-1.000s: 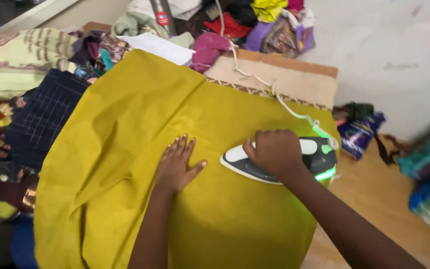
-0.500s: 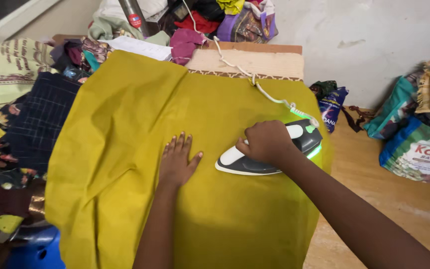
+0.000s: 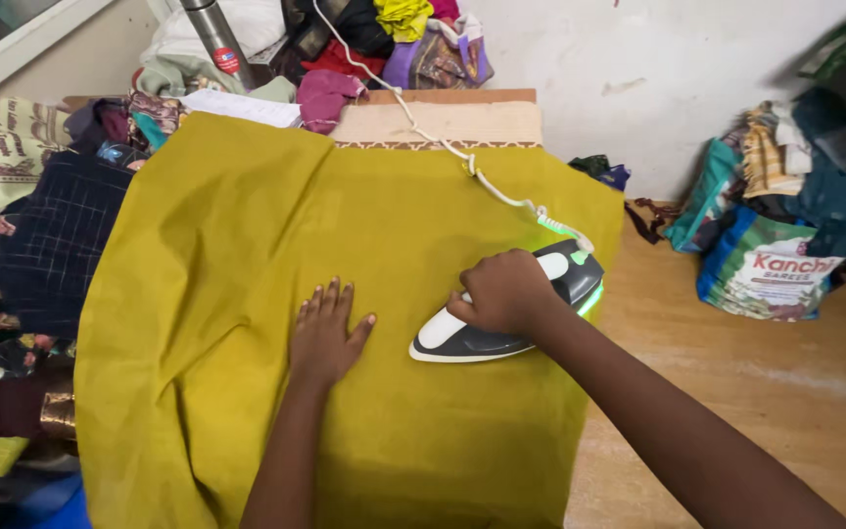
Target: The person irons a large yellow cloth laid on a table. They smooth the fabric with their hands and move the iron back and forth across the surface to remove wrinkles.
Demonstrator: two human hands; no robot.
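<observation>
Mustard-yellow cloth (image 3: 247, 255) is spread over the whole top of the ironing table and hangs down over its near edge. My left hand (image 3: 325, 333) lies palm down on it near the middle, the fingers straight and close together, pointing toward the far edge, the thumb angled out toward the iron; it grips nothing, only presses flat on the fabric. My left forearm comes straight up from the near edge. My right hand (image 3: 503, 292) is curled tight around the handle of the white and dark grey iron (image 3: 501, 313), knuckles up, and my right arm reaches in slantwise from the near right corner. The iron sits soleplate down on the cloth close to the right edge, its pointed nose turned toward my left hand and just beside the thumb, not touching it. A green light glows at its heel, where the white cord (image 3: 443, 145) leaves it and runs across the cloth to the far edge. A beige padded strip (image 3: 438, 122) of the table shows bare there, and beyond it clothes (image 3: 345, 49) are heaped against the wall. Dark checked fabric (image 3: 51, 235) lies off the left edge.
</observation>
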